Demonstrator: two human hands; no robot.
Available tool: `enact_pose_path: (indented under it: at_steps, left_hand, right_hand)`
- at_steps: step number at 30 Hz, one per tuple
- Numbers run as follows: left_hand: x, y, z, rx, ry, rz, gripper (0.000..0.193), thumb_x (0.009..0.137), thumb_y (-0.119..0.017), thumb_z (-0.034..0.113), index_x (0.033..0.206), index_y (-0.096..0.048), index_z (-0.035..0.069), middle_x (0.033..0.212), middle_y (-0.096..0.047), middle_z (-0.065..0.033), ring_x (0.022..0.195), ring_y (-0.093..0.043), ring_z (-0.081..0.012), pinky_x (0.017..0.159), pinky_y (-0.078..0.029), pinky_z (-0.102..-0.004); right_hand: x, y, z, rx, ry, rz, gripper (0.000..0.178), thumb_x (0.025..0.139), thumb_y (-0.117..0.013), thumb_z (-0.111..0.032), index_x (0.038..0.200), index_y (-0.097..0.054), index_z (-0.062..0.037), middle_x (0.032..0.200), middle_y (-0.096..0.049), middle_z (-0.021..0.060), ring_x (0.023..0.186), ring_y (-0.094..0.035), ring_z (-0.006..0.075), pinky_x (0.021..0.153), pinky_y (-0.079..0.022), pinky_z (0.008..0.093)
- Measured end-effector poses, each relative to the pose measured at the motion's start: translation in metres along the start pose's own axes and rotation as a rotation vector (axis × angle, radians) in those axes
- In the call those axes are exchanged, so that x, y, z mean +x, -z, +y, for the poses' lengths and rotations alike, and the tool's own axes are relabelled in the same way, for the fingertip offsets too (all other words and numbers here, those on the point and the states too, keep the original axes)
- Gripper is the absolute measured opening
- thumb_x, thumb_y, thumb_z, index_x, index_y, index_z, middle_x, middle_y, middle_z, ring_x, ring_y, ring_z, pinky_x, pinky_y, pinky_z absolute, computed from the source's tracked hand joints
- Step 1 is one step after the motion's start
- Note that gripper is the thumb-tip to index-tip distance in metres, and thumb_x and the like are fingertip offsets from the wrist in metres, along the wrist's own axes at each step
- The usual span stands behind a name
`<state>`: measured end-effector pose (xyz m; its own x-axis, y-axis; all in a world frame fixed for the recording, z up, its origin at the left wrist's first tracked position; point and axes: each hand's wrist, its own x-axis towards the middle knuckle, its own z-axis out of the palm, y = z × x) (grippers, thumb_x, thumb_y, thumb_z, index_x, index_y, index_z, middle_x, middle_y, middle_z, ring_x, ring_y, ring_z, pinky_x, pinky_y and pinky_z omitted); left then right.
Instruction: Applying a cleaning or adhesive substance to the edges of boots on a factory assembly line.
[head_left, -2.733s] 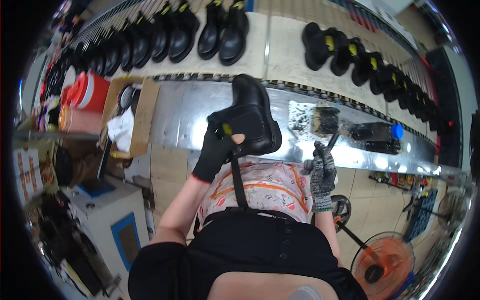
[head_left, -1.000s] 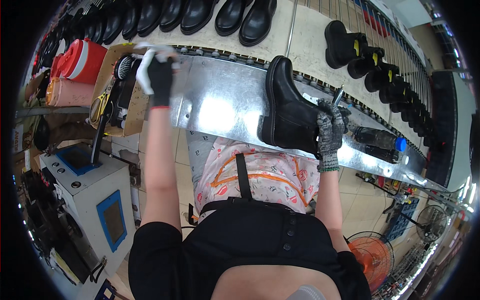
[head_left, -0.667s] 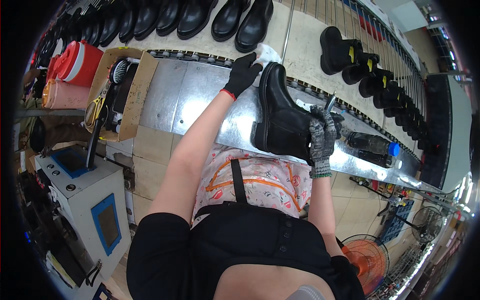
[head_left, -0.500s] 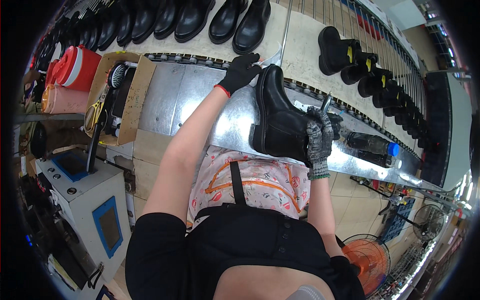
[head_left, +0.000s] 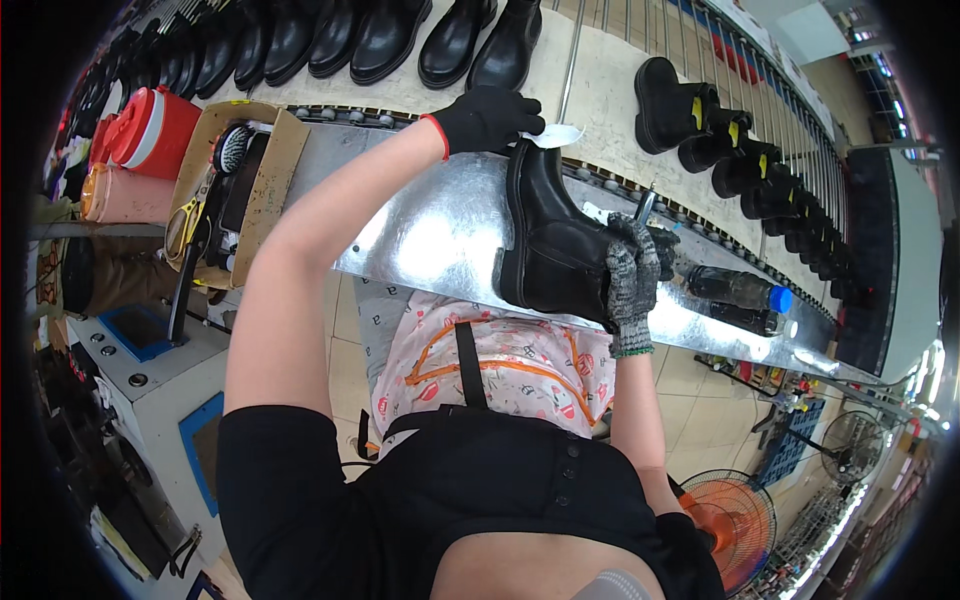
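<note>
Up and over the toe tip of a black ankle boot point(head_left: 560, 262) has come the left hand point(head_left: 488, 122), which was at the toe's left edge half a second ago. Its black-gloved grip pinches a white cloth point(head_left: 558, 136), so the wiping seems to have reached the tip. The right hand point(head_left: 632, 282), in grey knit, grips the shaft; a slim tool point(head_left: 647, 205) juts above it. The boot is mid-frame over the metal counter point(head_left: 425, 245), near a blue-capped bottle point(head_left: 732, 286); more boots point(head_left: 388, 45) line the upper left.

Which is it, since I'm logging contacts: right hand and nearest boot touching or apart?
Touching: the head view shows the right hand gripping the black boot at its open end.
</note>
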<state>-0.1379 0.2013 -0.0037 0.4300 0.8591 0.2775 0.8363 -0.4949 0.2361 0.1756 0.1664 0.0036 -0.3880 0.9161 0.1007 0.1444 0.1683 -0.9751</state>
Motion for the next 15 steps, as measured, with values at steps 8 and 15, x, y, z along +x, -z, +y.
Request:
enact_pose_path:
  at_steps: [8, 15]
  left_hand:
    - [0.002, 0.001, 0.005, -0.036, -0.054, -0.038, 0.02, 0.071, -0.067, 0.01, 0.089, -0.06, 0.012, 0.084, -0.057, -0.0057, 0.082, -0.059, -0.0258, 0.07, -0.049, -0.0355]
    - [-0.012, -0.003, 0.012, -0.086, -0.046, 0.024, 0.018, 0.073, -0.064, 0.006, 0.09, -0.06, 0.01, 0.085, -0.058, -0.0074, 0.084, -0.06, -0.0273, 0.072, -0.049, -0.0369]
  right_hand:
    - [0.0, 0.0, 0.004, 0.005, -0.001, 0.023, 0.039, 0.078, -0.059, -0.02, 0.112, -0.058, 0.0, 0.109, -0.062, 0.0115, 0.102, -0.057, 0.0205, 0.092, -0.043, 0.033]
    - [0.001, 0.001, 0.004, -0.02, -0.004, -0.009, 0.04, 0.079, -0.06, -0.023, 0.112, -0.057, 0.0002, 0.109, -0.061, 0.0119, 0.102, -0.057, 0.0214, 0.092, -0.043, 0.0335]
